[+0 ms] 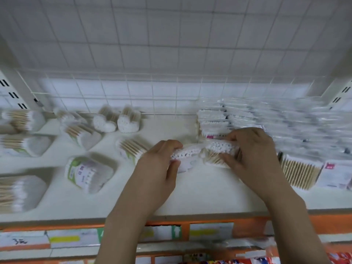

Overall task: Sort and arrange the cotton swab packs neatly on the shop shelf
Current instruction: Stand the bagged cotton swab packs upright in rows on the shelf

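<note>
The left hand's [160,164] fingers [172,144] curl over one end of a swab pack [192,154]; the right hand [251,157] grasps another [221,149] beside it, the two packs touching, just above the shelf [200,193]. Both forearms reach in from below. Two heart-shaped packs [116,121] stand at the back; roughly eight blurred tubs [89,173] lie left, and a stack [285,126] rises right.

We cannot read the blurred clear-wrapped cotton swab packs [297,126]; the frame edge crops the wooden-stick swab bundle [17,193].
</note>
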Demonstrator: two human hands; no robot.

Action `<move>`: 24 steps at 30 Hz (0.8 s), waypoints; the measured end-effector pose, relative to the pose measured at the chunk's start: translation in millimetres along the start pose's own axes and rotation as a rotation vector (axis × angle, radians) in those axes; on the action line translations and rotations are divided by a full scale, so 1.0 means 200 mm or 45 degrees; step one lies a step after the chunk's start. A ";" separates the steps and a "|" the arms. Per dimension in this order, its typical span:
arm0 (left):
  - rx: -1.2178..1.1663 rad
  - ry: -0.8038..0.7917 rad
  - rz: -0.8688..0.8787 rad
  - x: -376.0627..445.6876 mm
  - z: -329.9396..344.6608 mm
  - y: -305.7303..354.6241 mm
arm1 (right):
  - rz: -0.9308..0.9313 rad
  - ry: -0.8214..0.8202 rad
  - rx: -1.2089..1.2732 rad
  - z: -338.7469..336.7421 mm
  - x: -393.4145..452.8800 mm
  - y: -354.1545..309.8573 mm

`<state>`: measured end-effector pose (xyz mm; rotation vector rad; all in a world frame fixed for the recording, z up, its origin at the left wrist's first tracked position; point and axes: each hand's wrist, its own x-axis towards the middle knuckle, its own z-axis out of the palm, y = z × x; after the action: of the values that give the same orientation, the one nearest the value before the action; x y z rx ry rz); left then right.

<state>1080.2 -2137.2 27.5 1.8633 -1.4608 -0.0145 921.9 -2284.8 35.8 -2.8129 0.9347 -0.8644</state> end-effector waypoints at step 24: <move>0.136 -0.080 0.037 0.10 0.20 0.20 | -0.022 -0.164 0.187 -0.10 0.07 0.16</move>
<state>1036.3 -2178.1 29.4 1.9419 -1.5588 0.0194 902.9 -2316.8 51.4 -2.7171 0.7962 -0.7121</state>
